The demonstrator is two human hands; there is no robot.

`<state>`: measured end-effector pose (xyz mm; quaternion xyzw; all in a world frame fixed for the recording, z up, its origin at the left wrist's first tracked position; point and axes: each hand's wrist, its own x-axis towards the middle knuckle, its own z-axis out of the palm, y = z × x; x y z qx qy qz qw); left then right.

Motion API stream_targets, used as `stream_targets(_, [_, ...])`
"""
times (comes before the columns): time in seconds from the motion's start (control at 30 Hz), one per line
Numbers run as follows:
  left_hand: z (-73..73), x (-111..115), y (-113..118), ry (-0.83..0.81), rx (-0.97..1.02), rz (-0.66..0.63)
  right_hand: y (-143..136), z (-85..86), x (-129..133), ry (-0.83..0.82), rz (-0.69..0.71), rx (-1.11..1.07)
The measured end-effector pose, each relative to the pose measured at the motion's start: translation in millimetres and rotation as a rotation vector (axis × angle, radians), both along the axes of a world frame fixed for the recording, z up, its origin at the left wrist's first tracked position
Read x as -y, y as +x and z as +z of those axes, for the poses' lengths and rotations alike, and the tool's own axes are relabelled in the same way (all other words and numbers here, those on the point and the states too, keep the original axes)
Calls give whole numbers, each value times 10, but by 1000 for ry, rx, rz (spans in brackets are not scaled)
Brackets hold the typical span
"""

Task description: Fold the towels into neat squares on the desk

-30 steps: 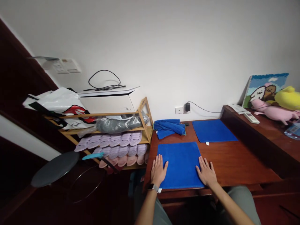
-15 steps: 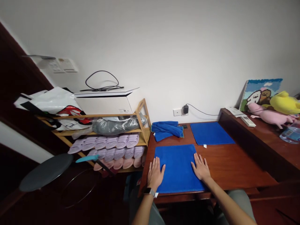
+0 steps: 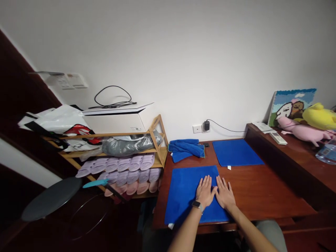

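A blue cloth lies spread flat near the front edge of the brown wooden table. My left hand, with a watch at the wrist, rests palm down on its right half, fingers stretched. Right beside it, my right hand lies flat over the cloth's right edge, and the two thumbs meet. Neither hand grips anything. Behind, a crumpled blue cloth sits at the back left, and a second flat blue cloth with a white tag lies at the back right.
A wooden rack with slippers and a white box stands left of the table. A round dark stool is further left. On the raised right surface are a remote, a pink plush toy and a plastic bottle.
My left hand has moved right, from the front cloth's left edge to beside my right hand. My right hand has barely moved. The view has shifted slightly.
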<state>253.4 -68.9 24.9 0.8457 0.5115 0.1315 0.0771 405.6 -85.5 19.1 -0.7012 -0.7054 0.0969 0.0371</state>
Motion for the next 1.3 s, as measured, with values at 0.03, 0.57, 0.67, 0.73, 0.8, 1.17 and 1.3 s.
stream_targets(0.03, [-30, -12, -98, 2, -4, 9, -2, 4, 2, 0, -3, -4])
stream_targets(0.57, [-25, -64, -1685, 39, -7, 354, 17, 21, 5, -3, -25, 7])
stream_targets(0.67, [-1, -62, -1756, 11, 56, 348, 26, 30, 13, -8, -23, 12])
stream_targets(0.73, [0, -57, -1813, 11, 73, 366, 35, 31, 20, -15, -19, 5])
stream_targets(0.8, [-2, -47, -1837, 20, 75, 380, 43, 35, 23, -31, -15, -6])
stream_targets(1.17, [34, -31, -1729, 81, -8, 381, -58, 306, -416, -52, -26, -71])
stream_targets(1.3, [9, -44, -1796, 94, -51, 367, -85, 208, -487, -53, -30, -58])
